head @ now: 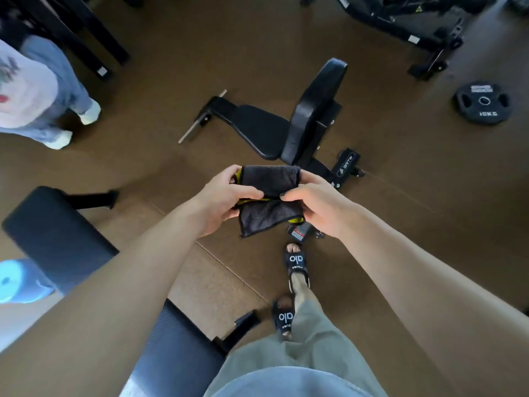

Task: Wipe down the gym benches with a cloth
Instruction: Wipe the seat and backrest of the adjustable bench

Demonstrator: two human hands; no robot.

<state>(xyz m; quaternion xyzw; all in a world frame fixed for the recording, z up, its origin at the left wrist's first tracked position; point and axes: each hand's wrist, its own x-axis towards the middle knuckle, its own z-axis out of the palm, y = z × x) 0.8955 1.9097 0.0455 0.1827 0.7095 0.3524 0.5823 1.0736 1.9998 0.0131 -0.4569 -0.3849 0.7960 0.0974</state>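
Note:
A dark grey cloth (267, 196) with a yellow-green edge is folded over and held in the air in front of me. My left hand (226, 196) grips its left side, thumb on top. My right hand (317, 204) pinches its right side. A black bench with an upright back pad (315, 110) and a flat seat stands on the floor just beyond the cloth. A dark blue flat bench (57, 236) runs along my left, partly hidden under my left arm.
Brown rubber flooring surrounds me. A person in jeans and white shoes (86, 113) stands at the far left. A black weight plate (482, 102) lies at the right, a black machine frame (415, 32) behind it. A light blue roll (17, 282) sits at the left edge.

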